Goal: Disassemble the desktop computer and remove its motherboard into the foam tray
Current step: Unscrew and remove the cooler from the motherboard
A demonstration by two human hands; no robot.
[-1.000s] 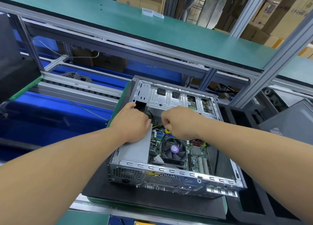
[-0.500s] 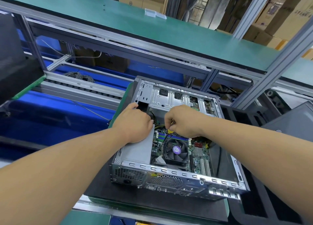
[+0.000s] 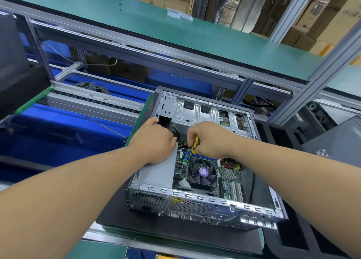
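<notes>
1. the open computer case [image 3: 205, 206] lies on its side on a black mat [image 3: 109, 217].
2. the motherboard [image 3: 230, 176] sits inside, beside the cooler fan [image 3: 203, 172].
3. the left hand [image 3: 154, 141] rests on the grey power supply [image 3: 160, 173], fingers seemingly relaxed.
4. the right hand [image 3: 211, 139] pinches a yellow-black cable [image 3: 195, 144].

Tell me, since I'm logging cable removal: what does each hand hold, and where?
Right hand pinches the yellow-and-black cable bundle near its upper end. Left hand rests on the grey power supply box.

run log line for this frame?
stage: cable unplug | left hand: rests on power supply | right hand: grips yellow-black cable | motherboard: in case
</notes>
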